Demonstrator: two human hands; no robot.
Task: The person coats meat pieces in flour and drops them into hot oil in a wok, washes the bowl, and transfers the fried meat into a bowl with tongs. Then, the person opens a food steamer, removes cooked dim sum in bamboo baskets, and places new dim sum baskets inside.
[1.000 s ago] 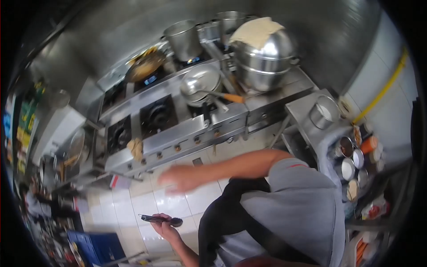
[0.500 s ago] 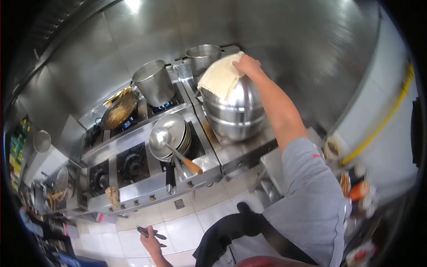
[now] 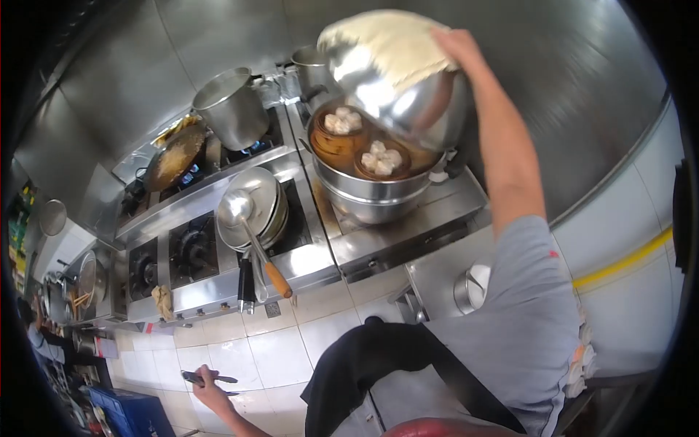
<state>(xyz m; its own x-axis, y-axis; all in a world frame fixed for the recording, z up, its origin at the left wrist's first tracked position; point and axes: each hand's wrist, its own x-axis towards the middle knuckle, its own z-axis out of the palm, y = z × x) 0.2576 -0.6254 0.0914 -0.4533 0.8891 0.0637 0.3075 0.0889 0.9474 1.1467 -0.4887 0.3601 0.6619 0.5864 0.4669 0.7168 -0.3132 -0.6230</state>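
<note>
Holds the domed metal lid (image 3: 411, 105) aloft with the right hand (image 3: 459, 48), gripping with fingers mostly closed over the pale cloth (image 3: 386, 44) draped on top, probably to spare the skin from hot metal. Tilts the lid over the far right part of the steamer pot (image 3: 375, 193), leaving the left and near parts uncovered. Reveals inside the far basket (image 3: 336, 150) and the near basket (image 3: 384, 175), both round and holding pale dumplings (image 3: 342, 121), likely grouped that way to separate portions. Carries in the left hand (image 3: 209, 386), low at near left and well apart from the steamer pot, a dark slim utensil (image 3: 193, 377), possibly tongs. Grasps it in a partly closed hand around the middle, perhaps out of the way while lifting with the other. To the left of the steamer pot, see the ladle (image 3: 237, 207) lying on stacked pans (image 3: 263, 191), with its wooden handle (image 3: 277, 280) pointing to the near side, likely for easy reach.
</note>
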